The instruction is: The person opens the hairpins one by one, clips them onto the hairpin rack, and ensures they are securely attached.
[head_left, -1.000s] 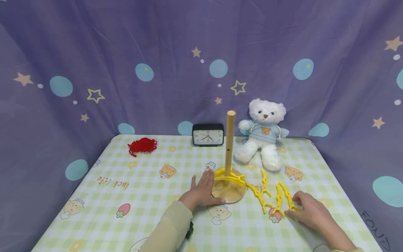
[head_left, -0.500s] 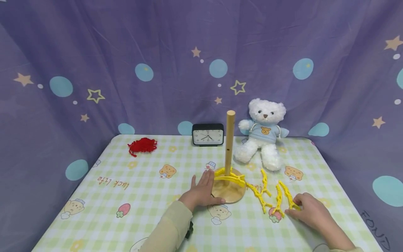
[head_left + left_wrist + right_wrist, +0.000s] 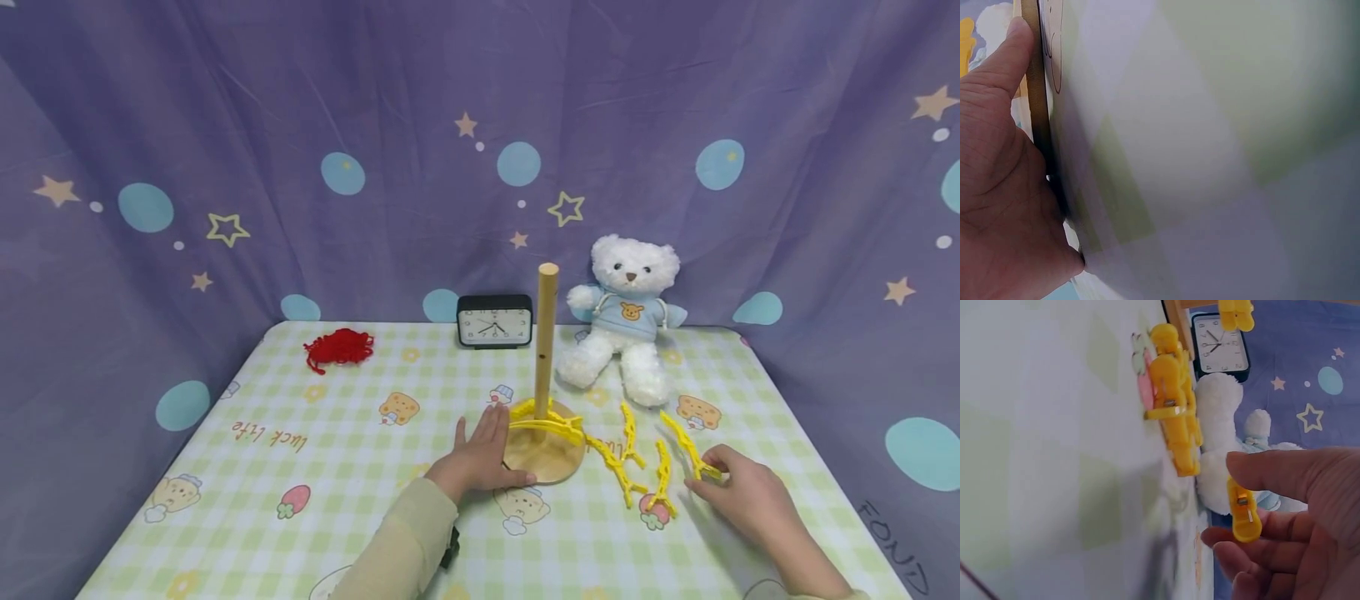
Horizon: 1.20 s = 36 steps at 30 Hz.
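Observation:
In the head view, my left hand (image 3: 480,462) rests with straight fingers at the left edge of a round wooden base (image 3: 546,465), which carries an upright wooden post (image 3: 545,342). The left wrist view has the thumb of this hand (image 3: 1000,181) against the rim of the base (image 3: 1036,94). Curved yellow pieces (image 3: 551,428) lie across the base around the post. My right hand (image 3: 753,500) pinches one end of a yellow branching piece (image 3: 681,436) between thumb and fingers. Seen from the right wrist, that piece (image 3: 1245,519) is clear of the tabletop, beside the fingers.
Several loose yellow pieces (image 3: 663,473) lie on the checked cloth (image 3: 225,500) between the base and my right hand. Behind stand a black clock (image 3: 495,322) and a white teddy bear (image 3: 632,321). A heap of red yarn (image 3: 340,347) lies at the back left.
My right hand has lifted the rightmost yellow piece from the cloth and moved slightly right, and the piece's far end has swung up and left. My left hand stays at the base.

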Tool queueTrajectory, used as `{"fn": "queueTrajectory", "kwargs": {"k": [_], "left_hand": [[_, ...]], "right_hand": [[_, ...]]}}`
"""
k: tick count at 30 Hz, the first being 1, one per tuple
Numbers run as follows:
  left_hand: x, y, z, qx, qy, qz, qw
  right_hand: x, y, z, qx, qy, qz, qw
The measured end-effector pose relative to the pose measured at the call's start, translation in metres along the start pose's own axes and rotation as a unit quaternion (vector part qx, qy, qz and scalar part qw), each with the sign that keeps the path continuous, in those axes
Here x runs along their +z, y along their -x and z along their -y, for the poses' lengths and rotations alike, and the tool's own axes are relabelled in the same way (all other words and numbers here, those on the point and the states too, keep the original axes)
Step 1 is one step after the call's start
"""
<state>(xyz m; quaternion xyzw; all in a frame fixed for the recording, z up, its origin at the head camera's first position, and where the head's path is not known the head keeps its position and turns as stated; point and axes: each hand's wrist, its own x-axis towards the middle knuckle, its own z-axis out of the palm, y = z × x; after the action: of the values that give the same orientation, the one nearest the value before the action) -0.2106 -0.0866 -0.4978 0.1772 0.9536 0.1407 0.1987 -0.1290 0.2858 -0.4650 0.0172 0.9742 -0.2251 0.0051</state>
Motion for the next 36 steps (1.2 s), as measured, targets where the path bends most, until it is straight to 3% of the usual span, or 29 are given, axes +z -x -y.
{"fn": "queueTrajectory", "kwargs": {"k": [6, 11, 20, 36], "left_hand": [[0.0, -0.001, 0.001, 0.0, 0.0, 0.003, 1.0], [0.001, 0.0, 0.001, 0.003, -0.002, -0.001, 1.0], [0.004, -0.002, 0.003, 0.004, -0.003, -0.003, 1.0], [0.001, 0.001, 0.003, 0.007, 0.005, 0.0, 1.0]], "right_hand": [[-0.003, 0.001, 0.009, -0.016, -0.039, -0.037, 0.9984], [-0.005, 0.0, 0.022, -0.061, -0.049, -0.091, 0.9927], [0.0, -0.003, 0.043, -0.143, -0.071, -0.138, 0.9776], [0.013, -0.018, 0.07, -0.228, -0.09, -0.175, 0.9534]]}}
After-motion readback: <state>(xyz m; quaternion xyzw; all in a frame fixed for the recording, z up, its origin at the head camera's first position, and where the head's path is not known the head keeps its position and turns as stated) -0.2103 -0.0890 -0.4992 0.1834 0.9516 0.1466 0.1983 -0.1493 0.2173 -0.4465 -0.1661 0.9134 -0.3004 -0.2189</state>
